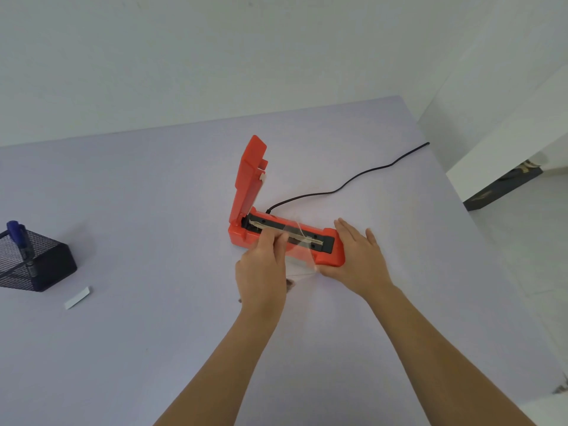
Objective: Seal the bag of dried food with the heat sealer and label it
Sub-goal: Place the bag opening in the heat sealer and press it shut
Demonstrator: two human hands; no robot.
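1. Heat sealer (pixel 329 250), orange, near the middle of the table (pixel 153 210). Its lid (pixel 249 179) stands raised on the hinge at the left end, leaving the sealing strip (pixel 307 238) exposed.
2. Bag (pixel 299 252), clear film, lies across the sealer's base. Its mouth lies over the strip and the rest trails toward the person, where brown bits of dried food (pixel 290 284) show.
3. Left hand (pixel 261 269): bent fingers bear on the bag's left edge at the strip. Whether they pinch the film or only press it cannot be told.
4. Right hand (pixel 358 259): flat, fingers straight, resting on the right end of the base and grasping nothing.
5. Handling, as judged: the bag is light, limp and slick, and likely to crease or slide off the strip. It is best taken at the two corners of the mouth and drawn taut (the contents look too few to weigh it down).
6. Orientation: the sealer's long axis runs from far left to near right. The bag's long axis crosses it, mouth pointing away from the person.
7. Label (pixel 78 297), a white strip, lies well apart at left, near the mesh pen holder (pixel 46 265) and its blue pen (pixel 15 232).
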